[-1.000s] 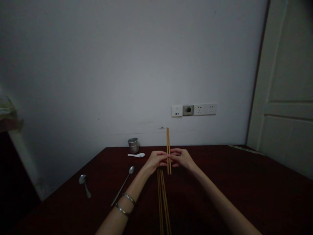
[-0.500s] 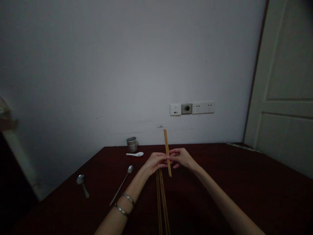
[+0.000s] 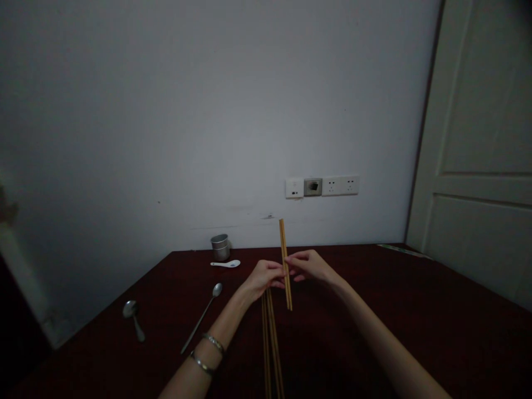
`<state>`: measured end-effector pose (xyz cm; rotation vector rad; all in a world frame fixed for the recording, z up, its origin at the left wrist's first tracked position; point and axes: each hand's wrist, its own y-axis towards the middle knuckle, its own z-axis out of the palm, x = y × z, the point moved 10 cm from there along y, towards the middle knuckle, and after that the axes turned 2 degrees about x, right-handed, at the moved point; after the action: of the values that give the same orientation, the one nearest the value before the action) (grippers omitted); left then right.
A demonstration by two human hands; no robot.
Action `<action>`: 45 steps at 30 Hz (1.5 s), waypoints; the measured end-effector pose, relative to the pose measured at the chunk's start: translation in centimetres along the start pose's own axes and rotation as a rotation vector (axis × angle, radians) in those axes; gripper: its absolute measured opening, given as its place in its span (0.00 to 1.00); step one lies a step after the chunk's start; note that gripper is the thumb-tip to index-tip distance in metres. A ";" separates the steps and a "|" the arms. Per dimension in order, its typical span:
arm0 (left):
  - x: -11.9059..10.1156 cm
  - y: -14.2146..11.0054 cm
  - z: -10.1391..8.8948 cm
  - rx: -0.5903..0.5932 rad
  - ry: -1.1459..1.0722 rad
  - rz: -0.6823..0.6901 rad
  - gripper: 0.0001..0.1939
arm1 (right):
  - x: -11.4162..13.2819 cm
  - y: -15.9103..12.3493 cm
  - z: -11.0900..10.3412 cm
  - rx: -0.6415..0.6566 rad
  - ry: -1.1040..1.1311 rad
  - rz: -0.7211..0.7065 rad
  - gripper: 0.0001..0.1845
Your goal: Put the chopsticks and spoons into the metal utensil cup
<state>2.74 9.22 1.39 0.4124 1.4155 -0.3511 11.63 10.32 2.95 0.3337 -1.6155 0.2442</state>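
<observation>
Both my hands meet over the middle of a dark red table (image 3: pixel 374 321). My left hand (image 3: pixel 262 277) and my right hand (image 3: pixel 310 266) pinch a pair of light wooden chopsticks (image 3: pixel 285 244) between their fingertips, holding the pair nearly upright above the table. Under my left hand, several more chopsticks (image 3: pixel 269 343) lie flat on the table and run toward me. Two bracelets (image 3: pixel 208 353) circle my left wrist.
A long-handled metal spoon (image 3: pixel 203 317) and a shorter metal spoon (image 3: pixel 133 317) lie to the left. A white ceramic spoon (image 3: pixel 226 264) and a small metal cup (image 3: pixel 220 246) sit by the wall. Wall sockets (image 3: pixel 322 187) and a door (image 3: pixel 477 166) lie beyond.
The held chopsticks have tilted slightly and slid a little lower between my fingers. The view has shifted a little to the right.
</observation>
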 end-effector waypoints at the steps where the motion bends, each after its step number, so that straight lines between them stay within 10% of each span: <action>1: 0.1 0.0 0.1 -0.001 0.014 -0.006 0.09 | 0.0 0.1 -0.4 -0.037 0.040 -0.010 0.15; 11: 1.4 0.3 0.3 -0.076 0.134 -0.055 0.06 | -0.6 0.4 -2.0 -0.257 0.199 -0.014 0.07; 38: 2.4 0.0 0.7 0.049 0.244 -0.129 0.11 | -2.1 0.3 -2.1 -0.268 0.193 0.022 0.07; 45: -0.7 -0.1 -6.6 -0.152 0.200 -0.091 0.15 | -5.2 -0.6 -0.4 -0.238 0.124 0.181 0.08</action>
<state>-3.17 12.26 1.35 0.2644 1.6486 -0.2787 12.47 10.26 -2.24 -0.0107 -1.5344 0.2035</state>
